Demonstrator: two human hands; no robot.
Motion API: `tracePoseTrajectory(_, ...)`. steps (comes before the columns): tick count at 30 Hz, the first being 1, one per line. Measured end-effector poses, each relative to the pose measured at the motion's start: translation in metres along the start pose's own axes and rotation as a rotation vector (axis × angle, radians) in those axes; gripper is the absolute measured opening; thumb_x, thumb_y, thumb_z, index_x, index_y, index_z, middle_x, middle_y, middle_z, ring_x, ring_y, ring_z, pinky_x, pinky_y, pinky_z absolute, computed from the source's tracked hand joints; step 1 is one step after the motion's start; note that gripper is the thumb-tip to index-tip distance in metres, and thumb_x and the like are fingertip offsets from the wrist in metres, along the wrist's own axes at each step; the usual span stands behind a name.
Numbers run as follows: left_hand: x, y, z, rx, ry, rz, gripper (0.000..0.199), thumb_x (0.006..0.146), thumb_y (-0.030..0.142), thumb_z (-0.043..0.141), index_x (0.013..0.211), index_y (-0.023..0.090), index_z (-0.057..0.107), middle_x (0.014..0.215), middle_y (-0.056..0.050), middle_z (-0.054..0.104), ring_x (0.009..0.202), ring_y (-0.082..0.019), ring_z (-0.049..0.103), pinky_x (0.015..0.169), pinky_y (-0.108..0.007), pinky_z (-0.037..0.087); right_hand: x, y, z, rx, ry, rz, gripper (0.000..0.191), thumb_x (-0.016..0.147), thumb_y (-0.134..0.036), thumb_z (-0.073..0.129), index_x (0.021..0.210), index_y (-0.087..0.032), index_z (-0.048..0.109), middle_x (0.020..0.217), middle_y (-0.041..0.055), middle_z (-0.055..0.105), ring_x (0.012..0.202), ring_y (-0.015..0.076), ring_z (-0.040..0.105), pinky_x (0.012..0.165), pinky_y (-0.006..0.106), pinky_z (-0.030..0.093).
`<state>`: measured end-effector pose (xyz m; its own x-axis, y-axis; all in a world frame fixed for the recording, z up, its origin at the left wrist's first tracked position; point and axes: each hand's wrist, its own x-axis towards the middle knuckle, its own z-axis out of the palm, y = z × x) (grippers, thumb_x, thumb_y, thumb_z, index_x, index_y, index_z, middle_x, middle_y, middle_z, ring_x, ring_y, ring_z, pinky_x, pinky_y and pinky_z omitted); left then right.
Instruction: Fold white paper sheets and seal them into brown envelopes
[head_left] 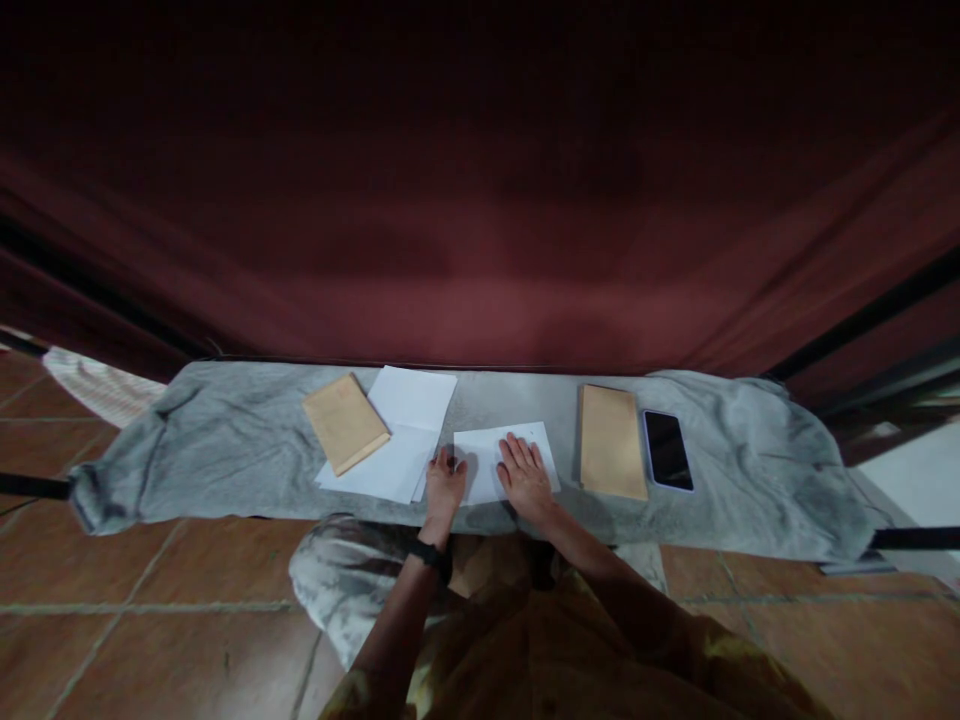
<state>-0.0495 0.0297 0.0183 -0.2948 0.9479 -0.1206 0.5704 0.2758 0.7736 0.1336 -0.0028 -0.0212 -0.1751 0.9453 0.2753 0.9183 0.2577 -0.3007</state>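
Observation:
My right hand [526,482] lies flat with fingers stretched out on a white sheet of paper [480,455], which looks folded. At the left edge of that sheet is my left hand [446,486], its fingers slightly bent and its thumb apart, with no object visible in it. A dark band [430,553] circles the left wrist. Left of this hand lie larger white sheets [409,440], partly covered by a brown envelope [345,422] set at a slant. To the right of my right hand rests a stack of brown envelopes [613,442].
A phone [668,450] with a dark screen lies right of the stack. Grey cloth [757,460] covers the narrow table. A dark red fabric wall [480,250] rises directly behind it. Black bars [915,539] stand at the sides, above a tiled floor [187,660].

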Motion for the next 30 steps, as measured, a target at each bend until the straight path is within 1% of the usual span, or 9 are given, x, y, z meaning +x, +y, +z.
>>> tracePoseTrajectory(3, 0.002, 0.005, 0.001, -0.015, -0.045, -0.018, 0.025, 0.075, 0.019, 0.065, 0.099, 0.017, 0.069, 0.075, -0.003, 0.069, 0.078, -0.02, 0.066, 0.072, -0.029, 0.051, 0.005, -0.001, 0.006, -0.012, 0.03, -0.015, 0.05, 0.104, -0.033, 0.041, 0.15, -0.015, 0.046, 0.159, 0.0108, 0.041, 0.147, 0.0263, 0.037, 0.124, 0.049, 0.022)
tracePoseTrajectory(6, 0.0, 0.009, 0.001, -0.031, -0.082, -0.044, 0.018, 0.074, 0.019, 0.065, 0.091, 0.017, 0.069, 0.07, -0.002, 0.068, 0.074, -0.019, 0.065, 0.066, -0.027, 0.048, 0.003, 0.001, 0.006, -0.021, 0.037, -0.022, 0.05, 0.105, -0.033, 0.04, 0.151, -0.014, 0.045, 0.159, 0.0108, 0.04, 0.147, 0.026, 0.037, 0.124, 0.048, 0.022)
tracePoseTrajectory(10, -0.005, 0.011, -0.006, -0.053, -0.116, -0.089, 0.007, 0.072, 0.02, 0.067, 0.078, 0.017, 0.068, 0.064, -0.003, 0.067, 0.072, -0.02, 0.065, 0.063, -0.026, 0.045, -0.007, 0.004, 0.0, -0.023, 0.0, -0.031, 0.05, 0.105, -0.034, 0.04, 0.152, -0.015, 0.044, 0.158, 0.0107, 0.042, 0.148, 0.0255, 0.037, 0.124, 0.048, 0.021)
tracePoseTrajectory(13, -0.009, 0.012, -0.011, -0.098, -0.128, -0.122, 0.005, 0.071, 0.022, 0.068, 0.073, 0.018, 0.068, 0.061, -0.002, 0.065, 0.073, -0.02, 0.066, 0.063, -0.026, 0.045, -0.018, 0.006, -0.007, -0.026, -0.034, -0.053, 0.05, 0.105, -0.033, 0.04, 0.152, -0.016, 0.044, 0.159, 0.0092, 0.041, 0.148, 0.0247, 0.036, 0.125, 0.048, 0.019)
tracePoseTrajectory(17, -0.013, 0.013, -0.012, -0.223, -0.117, -0.172, 0.008, 0.071, 0.025, 0.07, 0.072, 0.017, 0.068, 0.063, -0.002, 0.067, 0.071, -0.021, 0.067, 0.064, -0.027, 0.048, -0.033, 0.009, -0.016, -0.031, -0.061, -0.074, 0.05, 0.104, -0.03, 0.039, 0.152, -0.017, 0.043, 0.159, 0.0084, 0.041, 0.148, 0.0225, 0.036, 0.126, 0.046, 0.019)
tracePoseTrajectory(21, -0.021, 0.013, -0.007, -0.386, -0.106, -0.236, 0.015, 0.067, 0.026, 0.075, 0.077, 0.016, 0.07, 0.067, -0.003, 0.07, 0.07, -0.022, 0.068, 0.064, -0.03, 0.053, -0.044, 0.009, -0.023, -0.015, -0.065, -0.087, 0.05, 0.104, -0.031, 0.039, 0.152, -0.017, 0.044, 0.159, 0.0088, 0.042, 0.148, 0.0221, 0.037, 0.125, 0.046, 0.022)
tracePoseTrajectory(26, -0.033, 0.013, -0.004, -0.56, -0.145, -0.303, 0.026, 0.063, 0.031, 0.08, 0.082, 0.015, 0.071, 0.065, -0.005, 0.071, 0.064, -0.022, 0.068, 0.057, -0.031, 0.053, -0.054, 0.008, -0.03, 0.017, -0.07, -0.081, 0.051, 0.102, -0.03, 0.043, 0.151, -0.017, 0.044, 0.158, 0.0094, 0.043, 0.147, 0.023, 0.039, 0.124, 0.048, 0.026)
tracePoseTrajectory(30, -0.038, 0.015, -0.005, -0.657, -0.173, -0.34, 0.035, 0.063, 0.035, 0.082, 0.09, 0.015, 0.071, 0.067, -0.004, 0.072, 0.065, -0.022, 0.069, 0.054, -0.03, 0.053, -0.057, 0.003, -0.031, 0.044, -0.076, -0.07, 0.054, 0.099, -0.027, 0.046, 0.152, -0.016, 0.043, 0.158, 0.0107, 0.043, 0.147, 0.0238, 0.039, 0.123, 0.048, 0.028)
